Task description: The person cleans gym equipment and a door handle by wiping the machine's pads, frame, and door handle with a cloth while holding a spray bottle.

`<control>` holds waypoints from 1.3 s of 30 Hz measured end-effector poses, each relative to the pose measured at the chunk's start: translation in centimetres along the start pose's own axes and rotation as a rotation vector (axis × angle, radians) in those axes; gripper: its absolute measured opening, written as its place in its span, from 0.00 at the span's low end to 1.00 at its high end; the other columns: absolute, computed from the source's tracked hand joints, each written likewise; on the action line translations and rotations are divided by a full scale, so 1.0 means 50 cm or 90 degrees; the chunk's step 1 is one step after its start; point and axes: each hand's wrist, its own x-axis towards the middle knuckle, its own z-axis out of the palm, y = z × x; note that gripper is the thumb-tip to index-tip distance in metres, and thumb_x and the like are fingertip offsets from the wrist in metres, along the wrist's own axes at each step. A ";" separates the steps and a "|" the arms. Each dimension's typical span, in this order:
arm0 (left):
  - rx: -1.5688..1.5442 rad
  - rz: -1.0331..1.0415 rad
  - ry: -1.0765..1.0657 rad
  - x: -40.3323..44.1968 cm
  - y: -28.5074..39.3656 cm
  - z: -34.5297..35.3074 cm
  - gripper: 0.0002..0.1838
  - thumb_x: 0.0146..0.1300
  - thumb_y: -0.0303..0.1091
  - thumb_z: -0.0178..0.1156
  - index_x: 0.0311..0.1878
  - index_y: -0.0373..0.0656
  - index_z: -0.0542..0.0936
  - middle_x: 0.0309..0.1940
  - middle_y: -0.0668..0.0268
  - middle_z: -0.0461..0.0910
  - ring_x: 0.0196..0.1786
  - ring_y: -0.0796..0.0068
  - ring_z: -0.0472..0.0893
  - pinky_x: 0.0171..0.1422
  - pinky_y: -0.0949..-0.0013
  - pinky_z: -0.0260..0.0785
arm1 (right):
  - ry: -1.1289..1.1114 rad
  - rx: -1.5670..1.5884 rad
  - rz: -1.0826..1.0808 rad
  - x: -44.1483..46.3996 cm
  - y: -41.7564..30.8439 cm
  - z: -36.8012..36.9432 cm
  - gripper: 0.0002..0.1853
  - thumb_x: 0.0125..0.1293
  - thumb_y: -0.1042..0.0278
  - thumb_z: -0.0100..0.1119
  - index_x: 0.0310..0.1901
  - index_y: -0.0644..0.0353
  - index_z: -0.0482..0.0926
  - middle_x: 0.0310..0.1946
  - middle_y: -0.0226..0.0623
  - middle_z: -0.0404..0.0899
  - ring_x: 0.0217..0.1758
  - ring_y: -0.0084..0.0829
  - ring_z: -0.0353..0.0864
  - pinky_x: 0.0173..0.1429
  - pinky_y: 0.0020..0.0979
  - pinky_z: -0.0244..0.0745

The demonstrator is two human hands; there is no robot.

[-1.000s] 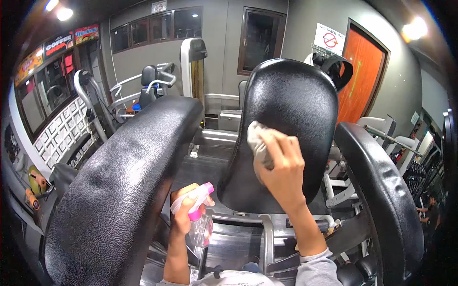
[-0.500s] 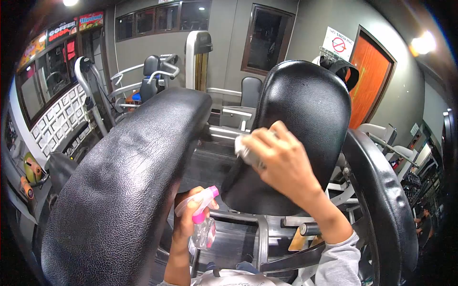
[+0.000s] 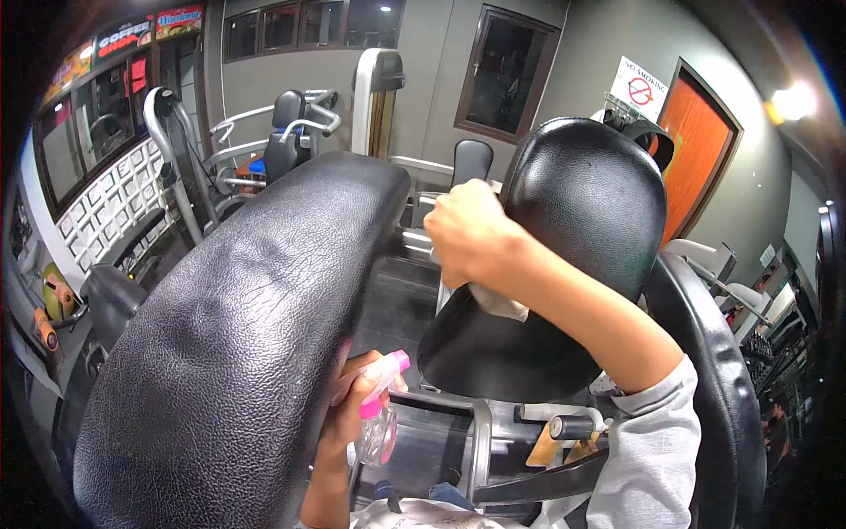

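Clutching a cloth [image 3: 500, 302], the right hand [image 3: 471, 231] is shifting to the left edge of the backrest [image 3: 590, 212], widening the wiping; the left hand [image 3: 351, 409] is grasping a spray bottle [image 3: 379, 432].

The left hand [image 3: 354, 404] is gripping a clear, pink-topped spray bottle [image 3: 375, 434] beside a black pad [image 3: 238, 309]. The right hand [image 3: 467, 231] is holding a pale cloth [image 3: 500, 303] at the side of the black backrest [image 3: 592, 203].
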 end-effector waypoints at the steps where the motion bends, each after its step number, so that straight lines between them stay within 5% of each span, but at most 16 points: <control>1: -0.001 -0.002 0.001 -0.003 -0.004 0.002 0.29 0.67 0.54 0.41 0.34 0.36 0.80 0.31 0.59 0.83 0.28 0.75 0.77 0.35 0.71 0.68 | -0.039 0.008 0.000 0.027 -0.017 0.019 0.16 0.37 0.54 0.72 0.29 0.53 0.88 0.29 0.34 0.86 0.35 0.34 0.87 0.43 0.34 0.80; 9: -0.084 -0.029 0.020 -0.014 -0.034 0.003 0.31 0.70 0.58 0.43 0.35 0.36 0.81 0.31 0.60 0.83 0.30 0.73 0.79 0.34 0.72 0.68 | -0.148 0.014 -0.022 0.054 -0.059 0.053 0.16 0.45 0.57 0.69 0.38 0.48 0.89 0.39 0.30 0.88 0.44 0.30 0.88 0.43 0.33 0.80; 10: -0.083 -0.028 0.021 -0.013 -0.030 0.002 0.31 0.70 0.58 0.43 0.35 0.36 0.81 0.31 0.60 0.83 0.30 0.73 0.79 0.34 0.72 0.68 | -0.067 -0.046 -0.006 0.039 -0.044 0.038 0.15 0.49 0.53 0.71 0.39 0.44 0.88 0.33 0.19 0.85 0.31 0.20 0.82 0.24 0.30 0.72; 14: -0.090 -0.004 0.029 -0.013 -0.028 -0.003 0.31 0.69 0.58 0.45 0.36 0.35 0.81 0.31 0.59 0.83 0.31 0.73 0.80 0.32 0.73 0.69 | -0.099 0.001 0.056 0.025 -0.014 -0.007 0.15 0.47 0.51 0.76 0.36 0.45 0.88 0.30 0.17 0.85 0.32 0.20 0.84 0.24 0.31 0.73; 16: -0.102 0.002 0.039 -0.021 -0.042 0.004 0.31 0.69 0.58 0.45 0.36 0.35 0.82 0.31 0.58 0.83 0.31 0.73 0.80 0.32 0.73 0.69 | -0.126 -0.032 -0.036 0.028 -0.043 0.017 0.17 0.47 0.52 0.73 0.38 0.49 0.88 0.37 0.26 0.87 0.43 0.28 0.87 0.43 0.31 0.79; 19: -0.156 -0.041 0.114 -0.027 -0.059 0.008 0.31 0.69 0.58 0.46 0.36 0.35 0.82 0.30 0.58 0.83 0.30 0.72 0.81 0.32 0.73 0.69 | -0.077 0.048 -0.144 0.036 -0.121 0.092 0.11 0.40 0.55 0.76 0.27 0.47 0.88 0.29 0.28 0.87 0.38 0.32 0.88 0.38 0.34 0.81; 23: -0.111 -0.034 0.039 -0.024 -0.059 -0.005 0.31 0.69 0.58 0.45 0.39 0.35 0.81 0.32 0.58 0.83 0.32 0.72 0.81 0.32 0.72 0.69 | -0.049 0.039 -0.165 0.020 -0.191 0.139 0.11 0.42 0.58 0.75 0.29 0.48 0.88 0.33 0.33 0.87 0.42 0.32 0.86 0.39 0.34 0.79; 26: -0.125 -0.052 0.030 -0.031 -0.076 -0.002 0.31 0.68 0.59 0.45 0.40 0.35 0.81 0.32 0.59 0.83 0.33 0.72 0.81 0.34 0.72 0.69 | 0.008 0.100 -0.102 -0.050 -0.126 0.093 0.10 0.45 0.61 0.74 0.31 0.52 0.87 0.37 0.32 0.85 0.48 0.36 0.81 0.44 0.33 0.77; 28: -0.142 -0.064 0.028 -0.031 -0.079 0.000 0.31 0.68 0.59 0.45 0.39 0.36 0.81 0.32 0.59 0.83 0.33 0.73 0.80 0.35 0.73 0.68 | 0.177 0.073 -0.043 -0.107 -0.091 0.078 0.06 0.56 0.62 0.68 0.30 0.53 0.86 0.39 0.33 0.82 0.49 0.29 0.78 0.40 0.28 0.74; 34: -0.102 -0.035 -0.002 -0.021 -0.065 0.008 0.30 0.66 0.57 0.44 0.36 0.36 0.80 0.30 0.59 0.82 0.29 0.74 0.78 0.34 0.72 0.68 | 0.448 0.149 -0.011 -0.192 -0.109 0.164 0.04 0.57 0.67 0.61 0.28 0.53 0.84 0.45 0.27 0.75 0.47 0.28 0.75 0.31 0.23 0.76; 36: -0.084 0.030 -0.017 -0.015 -0.048 0.010 0.30 0.65 0.55 0.44 0.33 0.34 0.80 0.28 0.57 0.82 0.26 0.73 0.77 0.31 0.72 0.68 | 0.521 0.229 -0.012 -0.201 -0.149 0.215 0.04 0.56 0.65 0.62 0.32 0.53 0.84 0.45 0.25 0.75 0.46 0.25 0.75 0.29 0.22 0.76; 37: -0.082 0.030 -0.021 -0.015 -0.048 0.015 0.30 0.65 0.55 0.44 0.33 0.34 0.80 0.28 0.57 0.82 0.26 0.73 0.77 0.31 0.72 0.68 | 0.491 0.226 -0.015 -0.212 -0.165 0.238 0.16 0.47 0.67 0.66 0.41 0.50 0.85 0.44 0.22 0.76 0.43 0.27 0.75 0.34 0.25 0.76; 39: -0.114 0.048 0.011 -0.015 -0.050 0.024 0.30 0.64 0.54 0.43 0.32 0.33 0.80 0.26 0.55 0.83 0.23 0.72 0.77 0.28 0.71 0.68 | 0.547 0.244 -0.050 -0.224 -0.160 0.267 0.10 0.56 0.67 0.64 0.41 0.50 0.84 0.42 0.24 0.76 0.44 0.24 0.75 0.27 0.22 0.76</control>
